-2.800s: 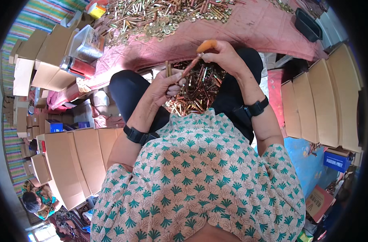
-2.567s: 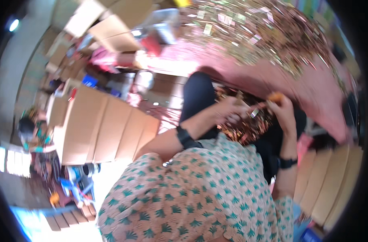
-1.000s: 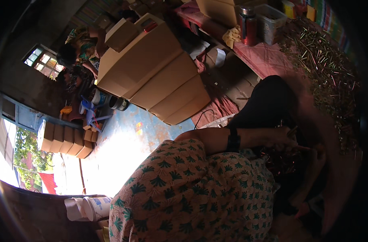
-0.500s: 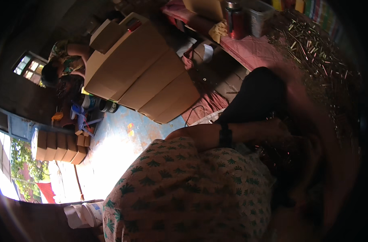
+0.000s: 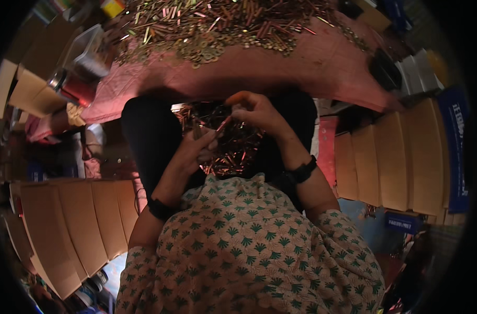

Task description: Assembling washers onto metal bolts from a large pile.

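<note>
In my lap, between dark-trousered knees, lies a heap of thin coppery metal strips (image 5: 230, 163). My left hand (image 5: 195, 149) is over the heap's left side, thumb pressed on curled fingers. A thin metal strip (image 5: 224, 124) slants up from its fingertips toward my right hand (image 5: 258, 112). The right fingers are bent and drawn together at the strip's upper end; what exactly lies between them is too dim to make out. Both hands are close together but apart.
Ahead, a pink cloth-covered surface (image 5: 332, 68) bears more metal strips (image 5: 238, 18) and small brass-coloured rings (image 5: 201, 49). At left stand a red flask (image 5: 73, 89) and a clear plastic tub (image 5: 89, 52). Cardboard cartons (image 5: 73, 225) flank me on the left, others (image 5: 393, 157) on the right.
My view has swung from the room at left, where another person was bent by the cartons, to face my lap. Both hands now show over the heap; before, they were in shadow.
</note>
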The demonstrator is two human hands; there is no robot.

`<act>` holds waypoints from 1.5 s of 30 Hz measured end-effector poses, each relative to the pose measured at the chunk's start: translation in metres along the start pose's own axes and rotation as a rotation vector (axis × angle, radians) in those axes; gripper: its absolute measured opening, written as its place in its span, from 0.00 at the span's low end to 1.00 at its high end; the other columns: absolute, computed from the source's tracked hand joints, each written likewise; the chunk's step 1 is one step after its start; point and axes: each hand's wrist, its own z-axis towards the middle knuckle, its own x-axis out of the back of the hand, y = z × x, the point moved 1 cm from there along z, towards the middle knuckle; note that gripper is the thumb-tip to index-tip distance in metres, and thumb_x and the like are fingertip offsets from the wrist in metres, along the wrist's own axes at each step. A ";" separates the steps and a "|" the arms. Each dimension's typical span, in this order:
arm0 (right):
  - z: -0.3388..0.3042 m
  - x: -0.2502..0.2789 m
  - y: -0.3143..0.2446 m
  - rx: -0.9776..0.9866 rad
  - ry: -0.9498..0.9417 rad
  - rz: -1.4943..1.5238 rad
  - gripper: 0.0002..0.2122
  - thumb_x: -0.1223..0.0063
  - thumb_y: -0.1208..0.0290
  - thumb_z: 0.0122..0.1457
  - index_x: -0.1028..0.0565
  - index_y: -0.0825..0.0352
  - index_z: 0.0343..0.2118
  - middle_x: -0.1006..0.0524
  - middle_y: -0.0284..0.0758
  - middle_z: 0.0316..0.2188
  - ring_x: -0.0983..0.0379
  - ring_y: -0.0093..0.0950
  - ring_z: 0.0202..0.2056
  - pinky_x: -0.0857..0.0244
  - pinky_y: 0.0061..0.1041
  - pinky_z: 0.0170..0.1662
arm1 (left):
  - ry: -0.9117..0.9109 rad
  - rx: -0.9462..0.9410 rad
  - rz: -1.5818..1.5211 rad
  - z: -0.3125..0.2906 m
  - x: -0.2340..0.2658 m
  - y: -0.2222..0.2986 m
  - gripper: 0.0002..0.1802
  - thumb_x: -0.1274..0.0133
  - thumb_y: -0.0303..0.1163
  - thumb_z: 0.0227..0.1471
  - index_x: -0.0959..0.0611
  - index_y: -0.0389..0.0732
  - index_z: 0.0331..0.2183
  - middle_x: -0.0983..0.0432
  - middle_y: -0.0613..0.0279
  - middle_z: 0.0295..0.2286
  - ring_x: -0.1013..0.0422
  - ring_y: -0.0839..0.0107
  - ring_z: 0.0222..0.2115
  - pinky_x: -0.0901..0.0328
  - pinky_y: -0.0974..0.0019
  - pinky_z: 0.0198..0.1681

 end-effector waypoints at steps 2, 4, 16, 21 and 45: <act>0.002 0.001 0.008 0.022 -0.060 0.137 0.06 0.43 0.72 0.53 0.25 0.67 0.31 0.28 0.25 0.20 0.35 0.10 0.22 0.40 0.11 0.26 | -0.018 0.010 -0.039 0.002 -0.002 0.001 0.11 0.49 0.34 0.55 0.24 0.35 0.35 0.33 0.70 0.19 0.46 0.88 0.11 0.53 0.82 0.11; 0.009 0.000 0.021 0.021 -0.048 -0.025 0.06 0.43 0.72 0.52 0.25 0.67 0.31 0.28 0.24 0.20 0.36 0.10 0.23 0.41 0.11 0.26 | -0.017 0.027 -0.031 0.001 0.000 0.001 0.11 0.49 0.34 0.55 0.24 0.35 0.35 0.33 0.70 0.18 0.47 0.88 0.11 0.53 0.83 0.11; 0.009 -0.007 0.022 -0.032 -0.012 0.209 0.07 0.41 0.70 0.53 0.25 0.67 0.32 0.32 0.21 0.21 0.39 0.09 0.22 0.45 0.10 0.25 | -0.065 0.061 -0.040 0.009 0.007 0.001 0.13 0.48 0.35 0.55 0.24 0.34 0.35 0.32 0.68 0.19 0.47 0.87 0.11 0.52 0.83 0.12; 0.018 0.009 0.019 -0.035 -0.083 -0.490 0.09 0.42 0.68 0.53 0.25 0.69 0.25 0.30 0.25 0.18 0.37 0.14 0.21 0.40 0.18 0.25 | -0.087 0.088 0.108 0.010 0.002 0.006 0.13 0.50 0.36 0.57 0.24 0.36 0.38 0.34 0.70 0.19 0.46 0.86 0.13 0.51 0.82 0.14; 0.168 0.123 0.015 0.494 0.201 -1.287 0.07 0.52 0.76 0.52 0.27 0.71 0.33 0.25 0.43 0.32 0.28 0.42 0.36 0.34 0.34 0.41 | -0.023 -0.066 -0.147 0.085 0.013 0.078 0.19 0.58 0.31 0.59 0.35 0.35 0.50 0.27 0.52 0.41 0.28 0.64 0.37 0.29 0.56 0.36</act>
